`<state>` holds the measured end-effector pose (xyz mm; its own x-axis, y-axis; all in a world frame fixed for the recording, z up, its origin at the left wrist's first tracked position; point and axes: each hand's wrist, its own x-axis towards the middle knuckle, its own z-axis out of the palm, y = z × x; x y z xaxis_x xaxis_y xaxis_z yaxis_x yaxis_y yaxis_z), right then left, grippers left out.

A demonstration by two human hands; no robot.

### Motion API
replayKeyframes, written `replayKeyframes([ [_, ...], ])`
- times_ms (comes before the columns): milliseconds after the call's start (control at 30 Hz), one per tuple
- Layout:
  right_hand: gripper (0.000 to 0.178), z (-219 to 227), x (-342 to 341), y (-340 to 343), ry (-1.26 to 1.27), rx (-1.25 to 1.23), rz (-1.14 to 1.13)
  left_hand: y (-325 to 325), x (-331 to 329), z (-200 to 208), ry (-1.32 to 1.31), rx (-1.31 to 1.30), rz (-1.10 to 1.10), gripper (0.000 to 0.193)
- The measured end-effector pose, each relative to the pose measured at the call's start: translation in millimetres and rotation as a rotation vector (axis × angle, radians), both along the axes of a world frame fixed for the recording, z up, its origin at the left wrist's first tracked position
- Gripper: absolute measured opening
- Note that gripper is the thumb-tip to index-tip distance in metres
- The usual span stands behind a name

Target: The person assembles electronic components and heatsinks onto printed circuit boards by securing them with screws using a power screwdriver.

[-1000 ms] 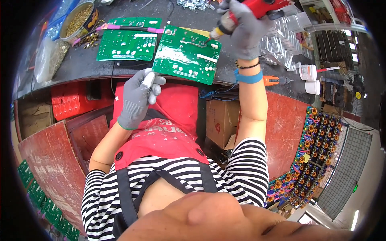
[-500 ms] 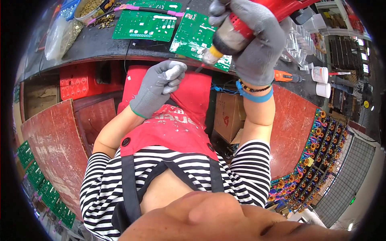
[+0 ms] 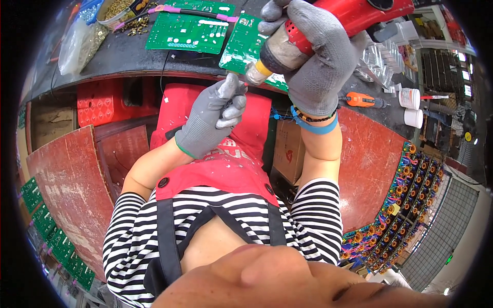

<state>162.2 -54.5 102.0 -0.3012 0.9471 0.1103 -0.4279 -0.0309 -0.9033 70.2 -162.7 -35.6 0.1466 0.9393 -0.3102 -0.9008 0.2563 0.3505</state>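
My right hand (image 3: 323,64), in a grey glove, is wrapped round a red electric drill (image 3: 349,18) with a yellow collar and a whitish nose. The drill slants down to the left, above the bench's front edge. Just off its nose, my gloved left hand (image 3: 211,115) is closed in a pinch, with the fingertips at the drill's bit. Whatever those fingers hold is too small or hidden to name. Behind the hands a green circuit board (image 3: 237,49) lies partly covered by the drill and glove. Left of it is another green board (image 3: 187,33).
A black cable with purple ends (image 3: 192,14) crosses the left board. Brass-coloured screws fill a tub (image 3: 105,23) beside a clear bag (image 3: 77,51) at the far left. To the right are an orange screwdriver (image 3: 363,99), white tubs (image 3: 409,96) and clear plastic pieces (image 3: 380,61).
My left hand has risen and moved right to the drill's tip. My right hand and the drill have shifted slightly left.
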Motion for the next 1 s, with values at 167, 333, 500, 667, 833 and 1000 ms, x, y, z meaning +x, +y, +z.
replayKeyframes([
  [167,0.033,-3,4,0,-0.042,0.026,-0.078,7,6,2,-0.029,-0.062,0.016,0.04],
  [333,0.037,-7,0,0,0.063,-0.053,-0.022,9,12,3,0.017,-0.104,0.032,0.042],
  [500,0.039,-14,2,2,0.145,-0.05,0.011,9,14,6,-0.006,-0.157,0.074,0.043],
  [667,0.038,-11,-3,-1,0.113,-0.014,-0.104,9,17,1,0.03,-0.1,0.054,0.044],
  [833,0.031,-6,15,12,0.014,0.007,-0.031,7,12,7,0.199,-0.003,-0.014,0.046],
  [1000,0.014,14,0,36,-0.104,0.065,-0.249,-3,2,-26,0.414,0.003,0.21,0.04],
])
